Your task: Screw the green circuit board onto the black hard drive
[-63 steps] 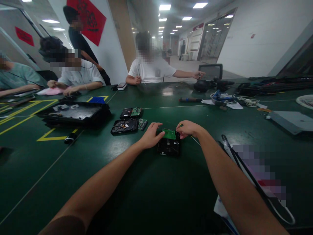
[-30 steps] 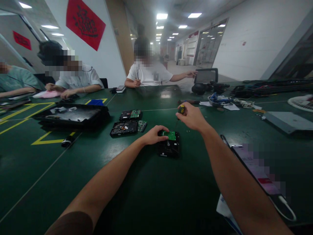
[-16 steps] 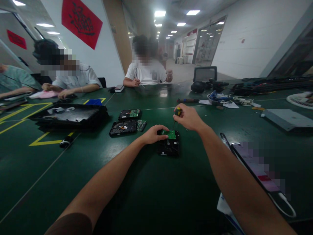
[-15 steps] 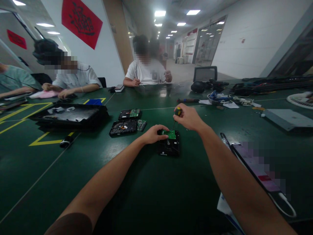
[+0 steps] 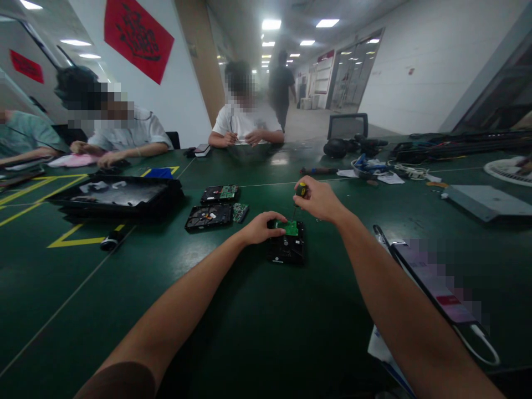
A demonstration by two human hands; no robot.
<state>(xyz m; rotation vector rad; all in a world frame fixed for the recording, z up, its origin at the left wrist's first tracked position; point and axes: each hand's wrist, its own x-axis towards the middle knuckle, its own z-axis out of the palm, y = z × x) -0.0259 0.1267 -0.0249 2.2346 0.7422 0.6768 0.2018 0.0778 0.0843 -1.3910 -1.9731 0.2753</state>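
Note:
A black hard drive (image 5: 286, 252) with a green circuit board (image 5: 292, 228) at its far end lies on the table in front of me. My left hand (image 5: 265, 228) grips the drive's left side, thumb and fingers reaching onto the board. In my right hand (image 5: 318, 198) is a screwdriver (image 5: 302, 190) with a yellow and black handle, held upright. Its shaft points down at the board's far right part; exact tip contact is too small to tell. Left of the drive lie a second hard drive (image 5: 209, 216), a loose circuit board (image 5: 240, 212) and another drive (image 5: 213, 194).
Black trays (image 5: 120, 194) stand at the left, near a dark cylinder (image 5: 112, 238). A phone (image 5: 434, 282) with a white cable lies by my right forearm. A grey metal box (image 5: 490, 200) and tangled cables (image 5: 369, 169) lie farther right. Co-workers sit across the green table (image 5: 249, 310).
The screwdriver and my right hand have shifted very slightly left; my left hand stays on the drive. Across the table, a person's raised hand has come down, and someone walking shows clearly behind.

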